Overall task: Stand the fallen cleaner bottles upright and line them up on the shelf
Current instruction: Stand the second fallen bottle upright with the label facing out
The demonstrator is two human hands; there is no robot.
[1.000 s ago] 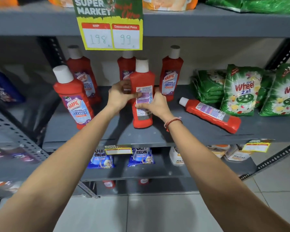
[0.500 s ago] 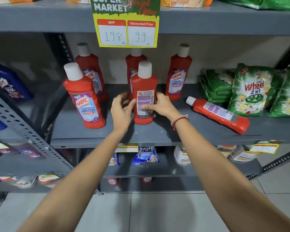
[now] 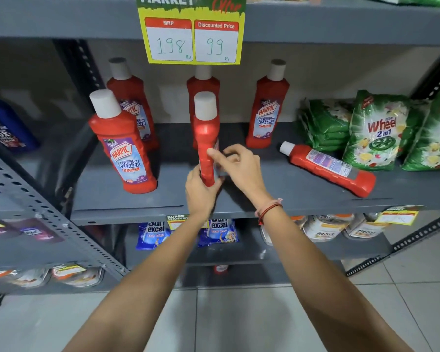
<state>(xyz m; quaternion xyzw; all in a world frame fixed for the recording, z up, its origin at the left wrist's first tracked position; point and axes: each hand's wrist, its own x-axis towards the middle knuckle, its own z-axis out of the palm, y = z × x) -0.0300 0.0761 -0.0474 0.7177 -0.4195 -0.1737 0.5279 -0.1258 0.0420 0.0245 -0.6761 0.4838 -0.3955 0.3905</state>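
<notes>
Red cleaner bottles with white caps stand on the grey shelf [image 3: 277, 199]. The middle front bottle [image 3: 206, 133] is upright and turned edge-on to me; my left hand [image 3: 201, 191] grips its base and my right hand [image 3: 239, 168] holds its right side with fingertips on the label. Another front bottle [image 3: 123, 146] stands to the left. Three stand at the back: left [image 3: 130, 97], middle [image 3: 203, 85], right [image 3: 267, 105]. One bottle [image 3: 328, 167] lies on its side at the right, cap pointing left.
Green detergent packs [image 3: 376, 130] sit at the shelf's right end behind the fallen bottle. A yellow price sign [image 3: 192, 34] hangs from the shelf above. Blue bottles [image 3: 5, 125] stand on the neighbouring rack at left. Pouches and jars fill the lower shelf.
The held bottle has been twisted from label-facing to edge-on. My left hand dropped to its base and my right hand stayed on its right side. The camera moved closer.
</notes>
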